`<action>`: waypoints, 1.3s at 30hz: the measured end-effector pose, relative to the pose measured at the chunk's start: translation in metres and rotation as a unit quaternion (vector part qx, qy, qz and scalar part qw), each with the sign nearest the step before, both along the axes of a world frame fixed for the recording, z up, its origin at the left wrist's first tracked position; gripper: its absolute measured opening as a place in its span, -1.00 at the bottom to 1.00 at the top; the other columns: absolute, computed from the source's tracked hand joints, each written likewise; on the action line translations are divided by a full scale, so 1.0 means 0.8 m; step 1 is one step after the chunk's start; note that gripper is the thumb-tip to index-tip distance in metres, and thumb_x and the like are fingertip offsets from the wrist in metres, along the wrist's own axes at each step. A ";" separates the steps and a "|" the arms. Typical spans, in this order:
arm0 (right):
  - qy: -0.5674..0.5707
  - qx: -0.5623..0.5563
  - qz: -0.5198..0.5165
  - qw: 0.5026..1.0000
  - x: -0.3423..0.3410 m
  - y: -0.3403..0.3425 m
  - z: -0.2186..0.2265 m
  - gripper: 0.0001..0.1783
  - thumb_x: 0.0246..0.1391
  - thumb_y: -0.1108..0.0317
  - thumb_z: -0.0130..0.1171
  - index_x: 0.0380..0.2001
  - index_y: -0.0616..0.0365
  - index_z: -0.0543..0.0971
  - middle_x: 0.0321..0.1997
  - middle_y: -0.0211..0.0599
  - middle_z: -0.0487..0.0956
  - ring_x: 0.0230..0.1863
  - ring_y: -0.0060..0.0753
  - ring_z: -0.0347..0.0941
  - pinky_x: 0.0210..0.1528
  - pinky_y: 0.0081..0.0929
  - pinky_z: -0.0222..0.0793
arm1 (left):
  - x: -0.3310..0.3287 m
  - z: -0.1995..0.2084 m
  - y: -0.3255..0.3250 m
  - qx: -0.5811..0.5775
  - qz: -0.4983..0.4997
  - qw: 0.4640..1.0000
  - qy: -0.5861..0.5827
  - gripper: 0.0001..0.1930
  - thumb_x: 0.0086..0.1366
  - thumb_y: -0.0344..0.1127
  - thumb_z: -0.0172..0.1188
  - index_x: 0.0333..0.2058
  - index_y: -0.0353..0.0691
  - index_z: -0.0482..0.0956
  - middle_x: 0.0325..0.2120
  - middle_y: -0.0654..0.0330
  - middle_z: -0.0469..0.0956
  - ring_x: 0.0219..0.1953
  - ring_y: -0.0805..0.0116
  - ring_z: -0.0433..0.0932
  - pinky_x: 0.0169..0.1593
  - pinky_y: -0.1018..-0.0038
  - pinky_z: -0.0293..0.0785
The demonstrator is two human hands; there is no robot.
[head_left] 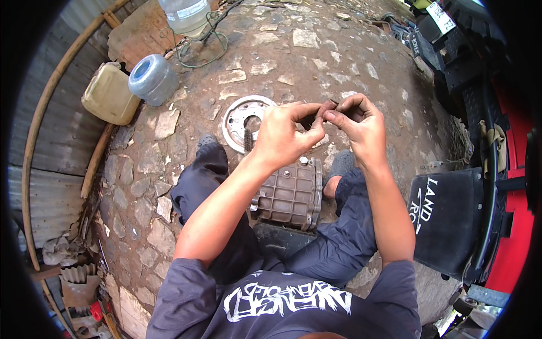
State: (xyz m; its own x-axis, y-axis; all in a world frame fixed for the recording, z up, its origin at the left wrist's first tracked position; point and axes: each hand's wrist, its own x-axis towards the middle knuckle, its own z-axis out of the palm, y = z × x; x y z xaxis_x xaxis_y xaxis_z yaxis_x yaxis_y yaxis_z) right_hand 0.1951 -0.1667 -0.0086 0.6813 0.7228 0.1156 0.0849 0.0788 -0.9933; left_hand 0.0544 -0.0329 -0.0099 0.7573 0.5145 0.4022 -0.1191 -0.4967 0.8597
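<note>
My left hand (pixel 286 131) and my right hand (pixel 361 123) meet in front of me, raised above the ground. Their fingertips pinch a small, folded-looking reddish-brown piece (pixel 327 106) between them; its exact kind is too small to make out. Below them, between my feet, stands a ribbed metal gearbox casing (pixel 289 195) with bolts along its upper edge. Beyond it a round pale metal plate (pixel 230 121) with a central hole lies on the ground, partly hidden by my left hand. A dark bristly strip, like a brush (pixel 248 141), shows beside my left wrist.
Uneven stone paving (pixel 305 38) surrounds me. At the far left are a yellowish jerrycan (pixel 111 95), a blue-tinted water jug (pixel 151 79) and a clear bottle (pixel 186 16) with a green cord. A red vehicle with a black mudflap (pixel 449 217) stands close on the right.
</note>
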 end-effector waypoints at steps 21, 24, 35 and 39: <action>0.077 0.023 0.041 0.996 -0.017 0.010 -0.012 -0.70 0.26 0.37 0.36 -0.03 0.35 0.70 -0.10 -0.22 0.73 -0.07 -0.40 0.63 0.12 -0.40 0.54 | -0.004 -0.006 0.019 -0.005 -0.053 0.997 0.052 -0.70 0.36 -0.27 0.31 -0.06 -0.36 0.73 -0.35 -0.02 0.77 -0.31 0.35 0.75 -0.18 0.42 0.61; 0.135 0.044 0.052 0.989 -0.020 0.015 -0.023 -0.67 0.28 0.35 0.35 0.01 0.33 0.67 -0.04 -0.22 0.71 -0.05 -0.40 0.63 0.10 -0.42 0.55 | -0.004 -0.007 0.018 -0.019 -0.028 0.999 0.039 -0.67 0.30 -0.19 0.30 -0.10 -0.32 0.75 -0.40 -0.08 0.74 -0.44 0.30 0.75 -0.31 0.41 0.61; 0.081 0.143 -0.035 0.986 -0.035 0.035 -0.053 -0.68 0.33 0.27 0.32 0.03 0.23 0.70 -0.04 -0.34 0.74 -0.01 -0.52 0.60 0.09 -0.49 0.52 | 0.018 -0.045 0.015 0.110 0.061 0.992 -0.016 -0.64 0.33 -0.12 0.35 -0.11 -0.32 0.74 -0.37 0.01 0.74 -0.41 0.17 0.71 -0.28 0.34 0.59; 0.032 0.157 -0.059 0.985 -0.008 0.048 -0.050 -0.73 0.34 0.23 0.30 -0.05 0.17 0.71 -0.08 -0.39 0.72 -0.01 -0.48 0.63 0.07 -0.42 0.54 | 0.021 -0.044 0.038 0.031 0.071 0.991 0.109 -0.52 0.39 0.09 0.31 -0.07 -0.29 0.75 -0.34 0.02 0.76 -0.30 0.22 0.75 -0.17 0.35 0.61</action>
State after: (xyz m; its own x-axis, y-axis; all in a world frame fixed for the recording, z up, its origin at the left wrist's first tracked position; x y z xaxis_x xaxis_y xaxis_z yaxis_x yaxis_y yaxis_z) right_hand 0.1888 -0.1280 -0.0482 0.7718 0.5732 0.2751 0.0497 0.3770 -0.9249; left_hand 0.0712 -0.0026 -0.0453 0.7511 0.6020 0.2711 0.1416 -0.5479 0.8245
